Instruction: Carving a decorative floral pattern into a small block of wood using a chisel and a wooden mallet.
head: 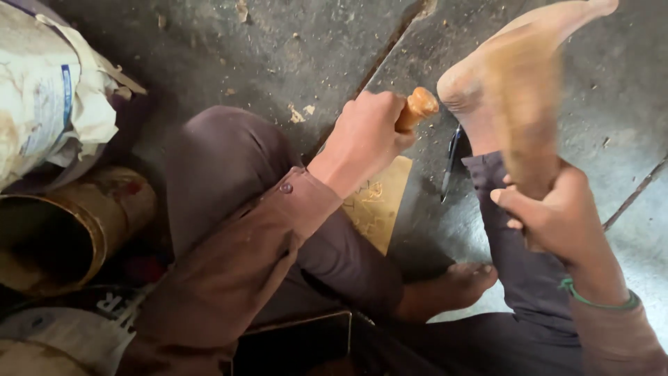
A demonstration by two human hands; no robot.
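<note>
Fingers of the left hand [367,136] are clenched around a tool with a rounded, turned wooden handle [417,106], whose working end is hidden behind the hand and appears to bear on a flat yellowish wooden panel [381,202] lying on the grey concrete floor [292,49]. Fingers of the right hand [550,212] are wrapped round the lower end of a broad pale wooden mallet [522,118], which shows motion blur and is raised above the tool handle, apart from it. Faint incised lines show on the panel near the left wrist; most of its visible face looks plain, so carving appears begun and far from complete. A slim dark pen-like tool [451,163] lies on the floor just beside the panel. Wood chips are scattered over the floor. A rusty metal drum [76,230] lies at the left.
</note>
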